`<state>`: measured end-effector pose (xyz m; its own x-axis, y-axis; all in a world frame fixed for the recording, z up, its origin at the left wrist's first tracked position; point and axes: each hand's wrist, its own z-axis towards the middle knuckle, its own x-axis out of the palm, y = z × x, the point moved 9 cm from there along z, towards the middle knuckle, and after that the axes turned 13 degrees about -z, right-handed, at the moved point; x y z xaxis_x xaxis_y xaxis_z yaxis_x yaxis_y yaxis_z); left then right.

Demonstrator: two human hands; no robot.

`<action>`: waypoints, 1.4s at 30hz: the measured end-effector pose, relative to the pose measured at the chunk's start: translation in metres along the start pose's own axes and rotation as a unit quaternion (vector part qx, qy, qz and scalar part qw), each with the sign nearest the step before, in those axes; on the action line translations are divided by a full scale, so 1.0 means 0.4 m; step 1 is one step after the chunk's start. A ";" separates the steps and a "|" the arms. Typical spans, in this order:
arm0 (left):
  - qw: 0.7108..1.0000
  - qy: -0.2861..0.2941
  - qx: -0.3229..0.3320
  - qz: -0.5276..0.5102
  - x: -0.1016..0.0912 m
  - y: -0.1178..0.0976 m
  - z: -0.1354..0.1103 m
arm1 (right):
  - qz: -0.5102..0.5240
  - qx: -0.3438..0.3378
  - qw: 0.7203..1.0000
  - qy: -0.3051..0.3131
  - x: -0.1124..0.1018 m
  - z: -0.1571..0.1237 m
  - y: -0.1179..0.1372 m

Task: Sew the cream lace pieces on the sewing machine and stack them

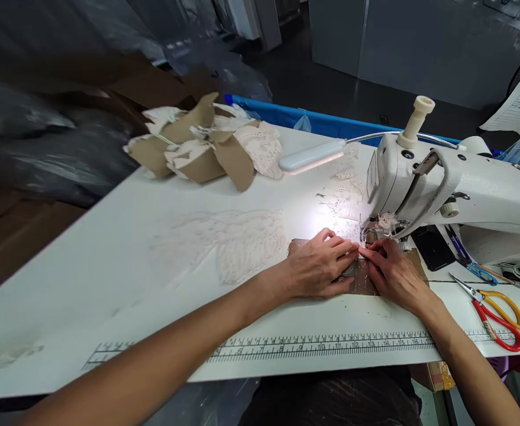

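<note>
My left hand [326, 263] lies over a brown sheet [361, 285] in front of the sewing machine [423, 183], fingers stretched out and thumb apart. Its fingertips press on the near edge of white lace fabric [342, 228]. My right hand [393, 272] is closed, thumb and index finger pinched at that lace edge just before the presser foot [368, 236]. The two hands almost meet there. Most of the lace under the fingers is hidden. Bright light from the lamp [313, 157] washes out the lace beyond the needle.
Lace pieces bundled with brown card [197, 148] lie at the table's back left. Red-and-yellow-handled scissors [493, 307], blue-handled scissors [468, 257] and a black phone [432, 247] lie at the right. A ruler strip [304, 346] runs along the front edge.
</note>
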<state>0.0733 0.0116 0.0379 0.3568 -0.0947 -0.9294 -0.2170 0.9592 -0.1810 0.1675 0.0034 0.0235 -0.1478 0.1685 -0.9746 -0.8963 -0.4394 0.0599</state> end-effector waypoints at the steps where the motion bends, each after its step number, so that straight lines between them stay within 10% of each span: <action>1: 1.000 0.002 -0.003 0.001 0.002 0.003 0.001 | -0.002 0.004 1.000 0.002 0.002 0.000 -0.001; 42: 0.995 0.059 -0.081 -0.014 0.011 0.083 0.022 | 0.168 0.173 0.970 -0.001 -0.021 0.001 -0.123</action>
<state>0.0756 0.0455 0.0306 0.2586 -0.1609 -0.9525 -0.3558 0.9009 -0.2488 0.2128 0.0240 0.0288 -0.4569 0.0690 -0.8868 -0.8839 -0.1470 0.4439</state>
